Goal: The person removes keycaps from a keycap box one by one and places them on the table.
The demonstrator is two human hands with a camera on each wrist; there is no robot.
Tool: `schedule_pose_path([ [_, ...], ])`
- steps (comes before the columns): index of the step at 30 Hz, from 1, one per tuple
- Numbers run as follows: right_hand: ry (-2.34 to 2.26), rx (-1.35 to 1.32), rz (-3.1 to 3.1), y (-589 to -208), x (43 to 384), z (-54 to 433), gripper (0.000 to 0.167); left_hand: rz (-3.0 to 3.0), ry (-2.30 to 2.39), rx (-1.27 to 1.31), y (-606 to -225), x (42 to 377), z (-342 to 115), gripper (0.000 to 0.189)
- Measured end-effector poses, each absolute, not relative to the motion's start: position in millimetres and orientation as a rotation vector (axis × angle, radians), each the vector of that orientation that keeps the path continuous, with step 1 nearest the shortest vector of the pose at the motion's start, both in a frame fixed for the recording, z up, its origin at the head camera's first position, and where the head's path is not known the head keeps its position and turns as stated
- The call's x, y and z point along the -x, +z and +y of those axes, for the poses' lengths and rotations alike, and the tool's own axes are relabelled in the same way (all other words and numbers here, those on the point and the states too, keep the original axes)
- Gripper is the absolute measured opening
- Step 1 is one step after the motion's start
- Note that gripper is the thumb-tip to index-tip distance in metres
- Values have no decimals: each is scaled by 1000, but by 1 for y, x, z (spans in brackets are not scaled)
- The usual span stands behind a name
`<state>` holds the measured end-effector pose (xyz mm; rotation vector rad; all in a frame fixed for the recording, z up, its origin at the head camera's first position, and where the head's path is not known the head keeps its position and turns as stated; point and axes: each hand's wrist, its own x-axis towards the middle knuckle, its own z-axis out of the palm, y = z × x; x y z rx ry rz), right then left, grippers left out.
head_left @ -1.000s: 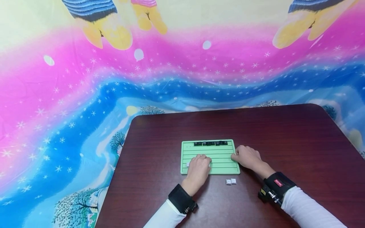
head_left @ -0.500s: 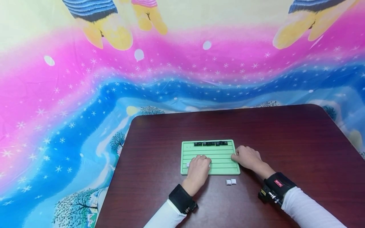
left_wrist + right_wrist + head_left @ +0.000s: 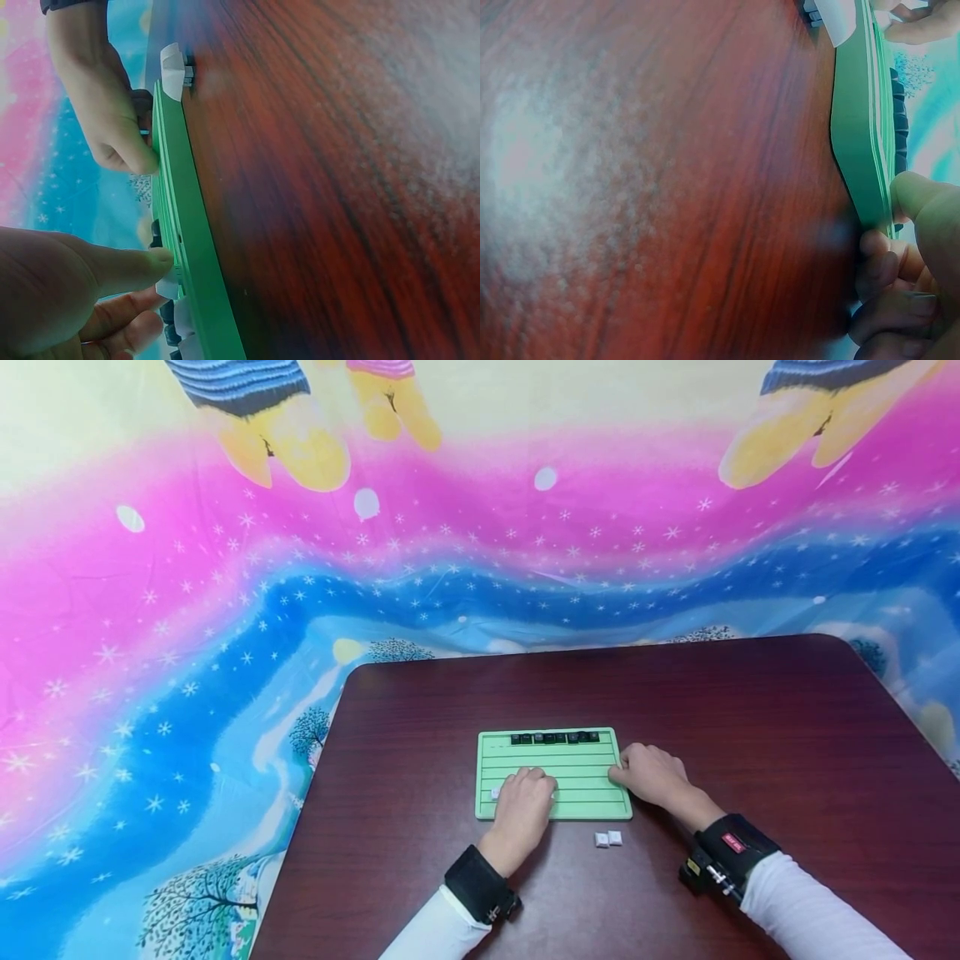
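A green ridged tray (image 3: 585, 783) lies on the table, a row of black keycaps (image 3: 555, 737) along its far edge. My left hand (image 3: 525, 802) is over the tray's left half. In the left wrist view its thumb and fingers pinch a white keycap (image 3: 168, 286) at the tray surface. Another white keycap (image 3: 495, 793) shows just left of that hand, which hides the neighbouring ones. My right hand (image 3: 651, 772) grips the tray's right edge, thumb on top and the other fingers curled at the side, as the right wrist view shows.
Two white keycaps (image 3: 608, 839) lie side by side on the dark wooden table (image 3: 405, 752), in front of the tray. A colourful printed cloth (image 3: 450, 543) hangs behind the table's far edge. Black straps with cameras (image 3: 476, 883) sit on both wrists.
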<state>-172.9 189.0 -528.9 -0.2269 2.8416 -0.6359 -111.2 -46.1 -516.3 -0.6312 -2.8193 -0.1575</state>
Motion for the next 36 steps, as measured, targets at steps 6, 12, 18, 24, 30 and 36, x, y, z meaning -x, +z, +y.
schedule_pose_path([
  [6, -636, 213, 2843, -527, 172, 188, 46, -2820, -166, 629, -513, 110, -45, 11],
  [12, -632, 206, 2838, -528, 173, 188, 46, -2819, -186, 638, -511, 106, -44, 13],
  [18, -640, 201, 2836, -529, 173, 188, 47, -2816, -196, 658, -508, 103, -43, 14],
  [24, -638, 194, 2842, -529, 173, 188, 46, -2811, -200, 682, -506, 101, -43, 12],
  [30, -638, 200, 2844, -528, 172, 188, 45, -2819, -215, 699, -506, 99, -42, 11],
  [36, -629, 192, 2843, -529, 173, 188, 46, -2834, -223, 695, -506, 96, -41, 11],
])
